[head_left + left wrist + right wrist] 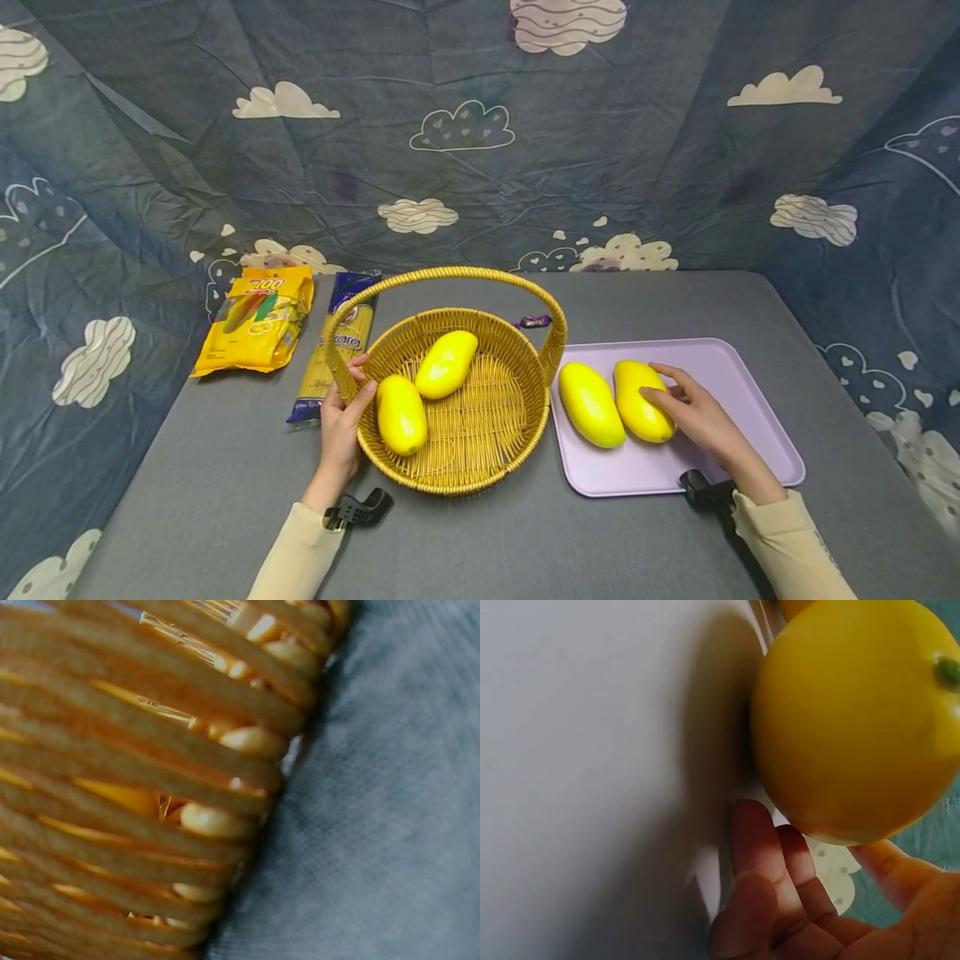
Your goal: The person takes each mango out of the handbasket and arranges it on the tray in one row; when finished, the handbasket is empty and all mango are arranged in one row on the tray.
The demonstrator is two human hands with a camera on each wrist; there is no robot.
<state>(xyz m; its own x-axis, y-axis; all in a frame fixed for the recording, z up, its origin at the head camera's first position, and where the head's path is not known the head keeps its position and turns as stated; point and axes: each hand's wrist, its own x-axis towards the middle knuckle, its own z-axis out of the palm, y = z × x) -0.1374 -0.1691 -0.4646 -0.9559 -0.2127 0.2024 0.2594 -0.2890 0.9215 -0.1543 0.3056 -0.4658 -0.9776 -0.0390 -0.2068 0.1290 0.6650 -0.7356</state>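
Note:
My left hand (341, 425) holds the left side of a round woven basket (517, 450), its thumb over the rim by the foot of the tall handle. Two yellow mangoes lie inside, one mango (401, 415) against the left wall and another mango (447, 364) farther back. In the left wrist view the basket's weave (135, 765) fills the left part. My right hand (697, 417) touches the right-hand mango (641, 404) on the lilac tray (720, 358), thumb over its top and fingers at its side. A second mango (591, 404) lies just left of it.
A yellow mango-candy bag (255, 321) lies at the back left, beside a blue-ended pasta packet (341, 337) partly behind the basket. One small purple wrapped candy (536, 322) lies behind the basket's right side. A cloud-patterned cloth (465, 183) hangs around the grey table (480, 550).

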